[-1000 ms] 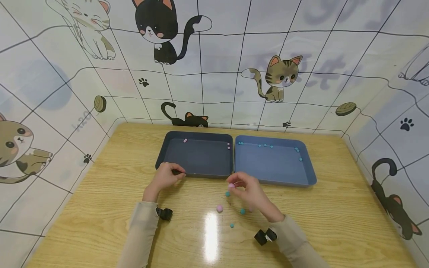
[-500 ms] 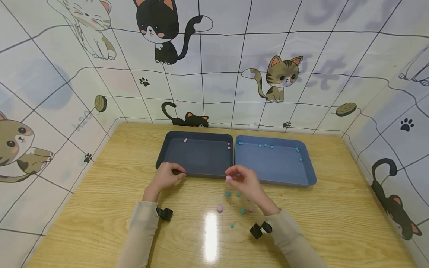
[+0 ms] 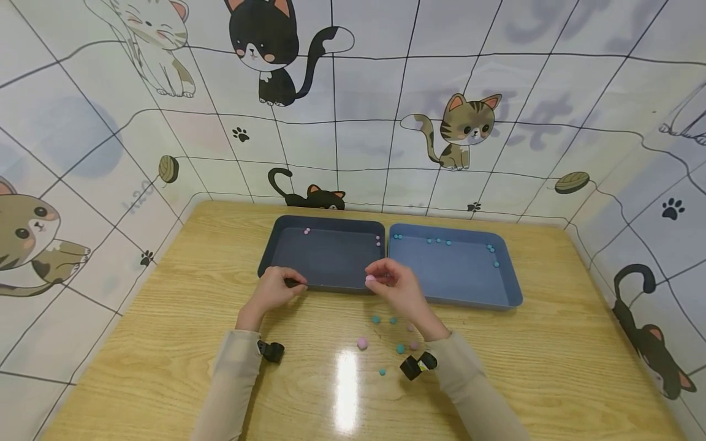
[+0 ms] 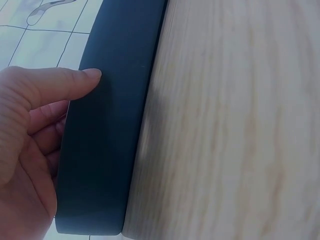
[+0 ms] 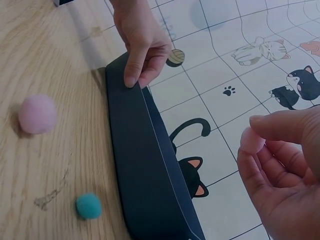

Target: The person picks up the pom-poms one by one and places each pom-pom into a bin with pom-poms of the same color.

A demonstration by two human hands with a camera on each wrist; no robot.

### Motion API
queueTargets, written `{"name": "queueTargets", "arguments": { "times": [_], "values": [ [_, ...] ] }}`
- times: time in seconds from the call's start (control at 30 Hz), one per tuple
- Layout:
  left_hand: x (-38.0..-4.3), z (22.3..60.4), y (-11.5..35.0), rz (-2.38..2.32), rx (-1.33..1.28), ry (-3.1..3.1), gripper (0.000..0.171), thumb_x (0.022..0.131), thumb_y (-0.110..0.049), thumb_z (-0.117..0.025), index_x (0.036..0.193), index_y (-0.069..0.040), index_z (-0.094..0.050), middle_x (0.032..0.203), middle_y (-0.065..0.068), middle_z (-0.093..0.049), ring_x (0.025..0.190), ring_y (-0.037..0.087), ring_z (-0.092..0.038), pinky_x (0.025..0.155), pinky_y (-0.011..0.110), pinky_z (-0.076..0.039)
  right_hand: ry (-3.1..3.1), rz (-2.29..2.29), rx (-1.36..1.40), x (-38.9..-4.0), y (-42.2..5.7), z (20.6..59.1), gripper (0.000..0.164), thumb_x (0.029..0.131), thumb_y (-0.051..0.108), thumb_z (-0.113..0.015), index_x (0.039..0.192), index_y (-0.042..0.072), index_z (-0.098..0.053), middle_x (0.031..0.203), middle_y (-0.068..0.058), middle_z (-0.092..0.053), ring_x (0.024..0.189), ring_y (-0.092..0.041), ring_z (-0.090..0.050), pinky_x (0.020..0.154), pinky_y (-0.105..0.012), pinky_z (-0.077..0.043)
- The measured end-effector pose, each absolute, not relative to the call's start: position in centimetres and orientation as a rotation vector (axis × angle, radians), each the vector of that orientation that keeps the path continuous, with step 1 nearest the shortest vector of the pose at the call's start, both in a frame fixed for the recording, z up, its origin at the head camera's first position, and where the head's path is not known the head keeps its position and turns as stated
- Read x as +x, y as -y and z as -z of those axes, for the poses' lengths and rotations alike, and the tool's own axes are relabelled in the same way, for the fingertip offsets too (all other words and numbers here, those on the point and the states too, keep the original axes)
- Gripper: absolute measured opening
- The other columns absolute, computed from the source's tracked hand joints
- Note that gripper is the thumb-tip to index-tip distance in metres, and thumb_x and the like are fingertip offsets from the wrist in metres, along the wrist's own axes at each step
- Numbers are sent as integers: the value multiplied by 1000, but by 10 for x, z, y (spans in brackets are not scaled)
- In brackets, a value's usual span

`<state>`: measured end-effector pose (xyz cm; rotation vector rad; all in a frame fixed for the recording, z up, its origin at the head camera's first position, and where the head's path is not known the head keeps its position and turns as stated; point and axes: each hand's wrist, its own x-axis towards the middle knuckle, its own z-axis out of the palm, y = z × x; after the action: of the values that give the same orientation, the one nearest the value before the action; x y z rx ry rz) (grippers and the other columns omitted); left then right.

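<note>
My left hand [image 3: 277, 288] grips the near wall of the dark tray [image 3: 331, 254], thumb outside and fingers over the rim, as the left wrist view shows up close. Between thumb and fingertips my right hand [image 3: 398, 286] pinches a pink pom-pom [image 5: 252, 141], held above the dark tray's near right corner. A few small pink balls [image 3: 307, 231] lie inside the dark tray along its far and right sides. Beside it stands the blue tray [image 3: 452, 269], with several teal balls [image 3: 438, 241] along its far and right walls.
On the wooden table [image 3: 182, 349], in front of the trays, lie a larger pink pom-pom [image 3: 362, 343], several teal pom-poms [image 3: 400, 348] and smaller pink ones [image 3: 414, 346]. A cat-patterned wall [image 3: 364, 92] rises behind the table's far edge.
My right hand has moved up and slightly left with the pink pom-pom, from the table in front of the trays to the dark tray's near edge. My left hand has stayed in place.
</note>
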<state>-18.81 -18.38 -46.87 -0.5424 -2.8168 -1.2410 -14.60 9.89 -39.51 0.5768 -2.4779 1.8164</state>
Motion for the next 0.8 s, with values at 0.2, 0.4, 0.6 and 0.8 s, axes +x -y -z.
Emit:
{"name": "queueTargets", "arguments": {
  "times": [0.2,0.4,0.6,0.8],
  "values": [
    [-189,469,184,1232,-547,2814,8,81,-11,-73,79,-3,-74,80,3,-69,74,16,-62,68,32,-50,2424,-1882,587,-154,-93,394,18,85,-6,-63,101,-12,-60,98,-26,-62,91,-38,-61,78,-25,-51],
    [-189,471,184,1227,-549,2813,6,80,-10,-74,80,-4,-74,79,2,-69,74,16,-62,68,33,-50,2366,-1976,567,-162,-87,397,20,85,-5,-63,103,-13,-59,100,-27,-61,91,-34,-59,76,-18,-49],
    [-190,472,185,1232,-536,2820,5,79,-9,-73,80,-5,-74,79,2,-69,74,15,-62,68,32,-50,2310,-2024,566,-169,-81,398,20,85,-6,-63,103,-15,-58,100,-29,-59,90,-32,-58,76,-18,-48],
    [-189,471,185,1229,-535,2813,5,79,-10,-74,79,-4,-74,79,2,-69,74,16,-62,68,33,-50,2264,-2064,552,-174,-78,398,21,85,-8,-62,103,-16,-57,101,-31,-58,89,-25,-57,75,-17,-48]
  ]
}}
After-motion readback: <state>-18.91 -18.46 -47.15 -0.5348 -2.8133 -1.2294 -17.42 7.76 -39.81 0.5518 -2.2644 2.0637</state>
